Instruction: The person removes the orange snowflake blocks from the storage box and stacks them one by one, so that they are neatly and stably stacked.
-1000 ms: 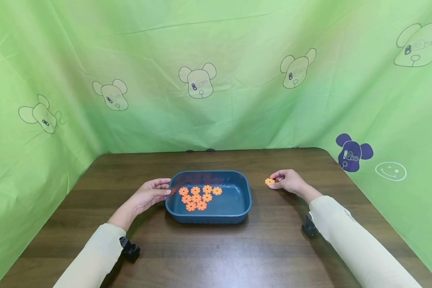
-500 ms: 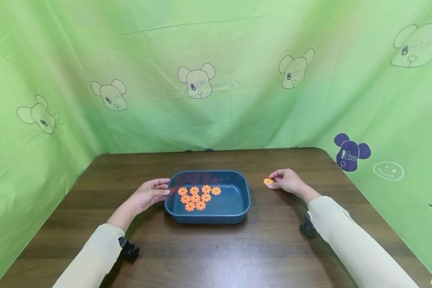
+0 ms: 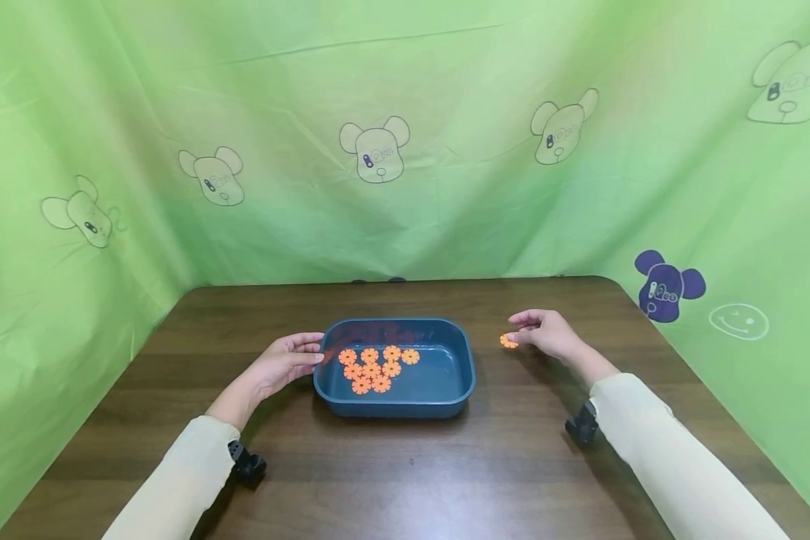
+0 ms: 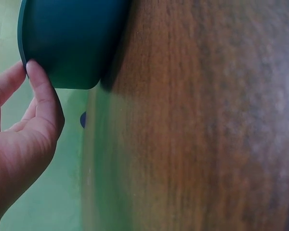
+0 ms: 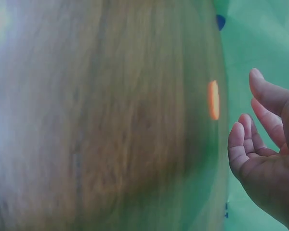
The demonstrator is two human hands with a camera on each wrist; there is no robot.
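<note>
Left hand (image 3: pixel 277 367) pinches the blue basin (image 3: pixel 391 410) at its left side; right hand (image 3: pixel 548 334), empty, fingers loosely parted, is beside an orange flower-shaped disc (image 3: pixel 506 341) lying right of the basin, presumably light, stiff plastic, best pinched edgewise.

The right hand (image 3: pixel 552 335) has let go of the orange flower-shaped disc (image 3: pixel 508 341). Its fingers (image 5: pixel 237 144) have parted and risen off the piece.
</note>
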